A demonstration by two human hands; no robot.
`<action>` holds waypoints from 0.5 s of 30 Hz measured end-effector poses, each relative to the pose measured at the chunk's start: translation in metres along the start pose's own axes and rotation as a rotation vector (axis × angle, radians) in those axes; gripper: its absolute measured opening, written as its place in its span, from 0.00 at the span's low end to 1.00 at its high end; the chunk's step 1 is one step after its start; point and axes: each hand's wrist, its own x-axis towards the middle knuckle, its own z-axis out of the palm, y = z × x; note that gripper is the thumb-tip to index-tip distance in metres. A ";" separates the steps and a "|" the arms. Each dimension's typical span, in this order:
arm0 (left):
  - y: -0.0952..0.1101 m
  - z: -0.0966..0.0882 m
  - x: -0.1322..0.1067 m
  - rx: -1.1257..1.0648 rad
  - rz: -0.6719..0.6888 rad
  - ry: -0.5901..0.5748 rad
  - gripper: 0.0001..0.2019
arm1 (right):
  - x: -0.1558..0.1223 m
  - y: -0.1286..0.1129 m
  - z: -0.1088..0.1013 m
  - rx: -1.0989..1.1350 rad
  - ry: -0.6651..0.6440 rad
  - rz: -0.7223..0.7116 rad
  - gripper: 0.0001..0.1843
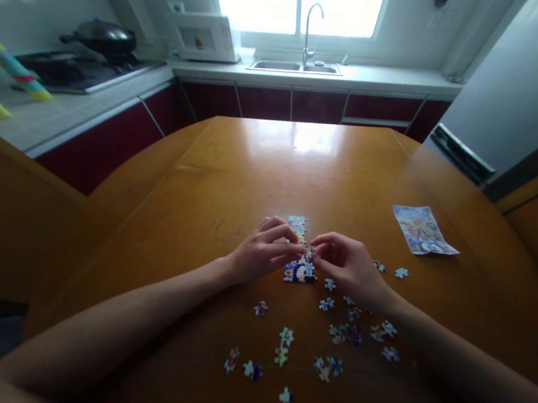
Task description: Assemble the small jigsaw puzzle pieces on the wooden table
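A partly joined jigsaw puzzle (299, 273) lies on the wooden table between my hands, with a dark blue and white picture on its near part. Its far strip (297, 222) shows pale blue beyond my fingers. My left hand (266, 250) rests at its left side, fingers stretched out, the fingertips touching the puzzle's middle. From the right, my right hand (349, 266) bends thumb and forefinger round a small jigsaw piece (310, 253) at the puzzle's right edge. The fingertips partly hide that piece. A loose piece (330, 284) lies just below my right hand.
Several loose jigsaw pieces (326, 304) are scattered over the near and right parts of the table (189, 196). A creased picture sheet (424, 230) lies at the right. Beyond are a sink (274, 65), a microwave (205, 37) and a stove with a wok (102, 38).
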 end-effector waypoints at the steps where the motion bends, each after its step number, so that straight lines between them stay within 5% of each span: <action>1: 0.001 0.000 0.000 0.000 0.000 -0.001 0.05 | 0.000 -0.001 0.000 0.011 0.003 0.008 0.14; 8: 0.000 -0.001 -0.001 -0.001 -0.078 -0.033 0.09 | 0.001 -0.002 0.001 0.074 -0.009 0.054 0.14; 15: 0.000 0.001 -0.002 -0.063 0.122 -0.021 0.15 | 0.002 -0.001 0.005 0.109 -0.036 0.093 0.14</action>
